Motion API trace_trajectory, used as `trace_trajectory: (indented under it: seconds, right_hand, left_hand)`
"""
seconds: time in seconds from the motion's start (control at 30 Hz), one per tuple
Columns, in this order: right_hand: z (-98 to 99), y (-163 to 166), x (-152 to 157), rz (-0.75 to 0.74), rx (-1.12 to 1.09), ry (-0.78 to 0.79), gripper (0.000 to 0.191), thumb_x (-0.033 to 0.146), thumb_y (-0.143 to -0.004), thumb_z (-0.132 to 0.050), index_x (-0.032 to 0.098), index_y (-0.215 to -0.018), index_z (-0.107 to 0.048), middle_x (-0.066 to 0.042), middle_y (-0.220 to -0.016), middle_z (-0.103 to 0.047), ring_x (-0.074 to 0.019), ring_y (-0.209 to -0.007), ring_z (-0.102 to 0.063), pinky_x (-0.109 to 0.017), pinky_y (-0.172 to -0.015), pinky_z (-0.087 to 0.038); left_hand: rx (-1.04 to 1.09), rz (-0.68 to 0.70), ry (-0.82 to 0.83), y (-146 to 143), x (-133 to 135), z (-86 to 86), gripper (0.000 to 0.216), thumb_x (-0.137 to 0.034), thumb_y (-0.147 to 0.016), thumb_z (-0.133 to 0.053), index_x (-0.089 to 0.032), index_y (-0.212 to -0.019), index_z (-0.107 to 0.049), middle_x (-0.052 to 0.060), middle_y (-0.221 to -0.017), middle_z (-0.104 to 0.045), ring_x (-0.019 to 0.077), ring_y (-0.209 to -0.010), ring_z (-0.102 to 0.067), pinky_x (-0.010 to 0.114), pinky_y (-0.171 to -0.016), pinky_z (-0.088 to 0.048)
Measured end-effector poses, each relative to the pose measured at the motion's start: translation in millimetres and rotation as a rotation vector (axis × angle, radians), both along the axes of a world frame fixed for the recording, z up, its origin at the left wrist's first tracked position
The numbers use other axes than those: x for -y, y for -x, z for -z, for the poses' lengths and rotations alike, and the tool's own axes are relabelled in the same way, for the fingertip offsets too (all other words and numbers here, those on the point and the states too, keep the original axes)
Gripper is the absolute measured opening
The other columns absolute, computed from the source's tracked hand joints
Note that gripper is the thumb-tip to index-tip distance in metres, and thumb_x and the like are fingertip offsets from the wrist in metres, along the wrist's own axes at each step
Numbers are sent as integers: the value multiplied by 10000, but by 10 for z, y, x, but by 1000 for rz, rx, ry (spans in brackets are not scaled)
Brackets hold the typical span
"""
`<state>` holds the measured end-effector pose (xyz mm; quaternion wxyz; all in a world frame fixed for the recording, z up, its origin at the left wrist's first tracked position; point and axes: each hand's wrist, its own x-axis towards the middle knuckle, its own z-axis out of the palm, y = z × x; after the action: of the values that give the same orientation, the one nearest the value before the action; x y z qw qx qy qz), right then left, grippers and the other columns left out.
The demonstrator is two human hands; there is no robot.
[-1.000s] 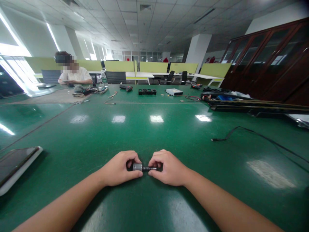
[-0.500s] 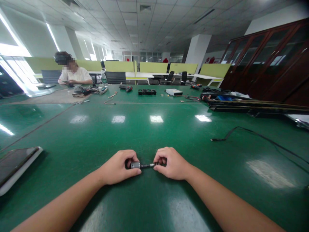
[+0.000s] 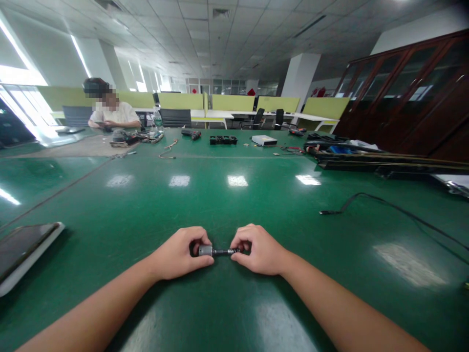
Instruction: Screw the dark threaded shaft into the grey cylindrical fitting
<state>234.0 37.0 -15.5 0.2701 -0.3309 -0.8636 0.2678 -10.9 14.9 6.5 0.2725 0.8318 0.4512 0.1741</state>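
Observation:
Both my hands rest on the green table [image 3: 234,205] near its front edge. My left hand [image 3: 179,254] is closed on the silver cylinder end of a small metal part [image 3: 205,251]. My right hand [image 3: 258,249] pinches the far end of the thin dark shaft [image 3: 223,253] that sticks out of that cylinder. The part lies level between the two hands, just above the table top. The fingertips hide both of its ends.
A tablet [image 3: 24,252] lies at the left edge. A black cable [image 3: 370,200] runs across the right side. Black rails [image 3: 381,161] lie at the far right. A person [image 3: 110,112] sits at the far left corner among tools, a bottle [image 3: 157,120] and trays [image 3: 223,140].
My right hand moved a little to the right and more of the dark shaft now shows between the hands. The left hand has barely shifted.

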Motion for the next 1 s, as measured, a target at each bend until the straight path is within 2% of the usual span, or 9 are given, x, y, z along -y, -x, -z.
trace_trajectory:
  seconds: [0.17, 0.33, 0.53, 1.0]
  right_hand:
    - [-6, 87, 95, -63, -1, 4, 299, 90, -688, -726, 194, -967, -698, 2, -825, -673, -150, -748, -605, -294, -768, -428]
    - [7, 122, 108, -38, 19, 5, 200, 149, -744, -745, 197, -934, -705, 1, -792, -668, -149, -733, -600, -291, -750, -420]
    - [-9, 124, 98, -51, 28, -10, 140, 168, -762, -735, 195, -897, -713, 13, -757, -650, -135, -706, -589, -285, -736, -412]
    - [-16, 124, 109, -59, 21, -19, 136, 173, -749, -744, 189, -880, -713, 13, -755, -646, -136, -707, -591, -280, -729, -412]
  left_hand:
    - [19, -1, -18, 9, 10, 35, 227, -279, -748, -752, -177, -920, -645, -19, -788, -581, 135, -673, -539, 235, -631, -398]
    - [6, 18, -14, -7, 27, 22, 291, -312, -734, -775, -188, -968, -653, -12, -816, -602, 142, -692, -541, 238, -639, -400]
    - [42, 48, 14, -4, 22, -12, 239, -396, -907, -596, -176, -956, -677, -2, -786, -602, 130, -671, -527, 229, -622, -397]
    - [-2, 19, 18, -35, 31, -29, 228, -340, -762, -744, -179, -911, -682, -15, -773, -609, 133, -664, -529, 224, -611, -383]
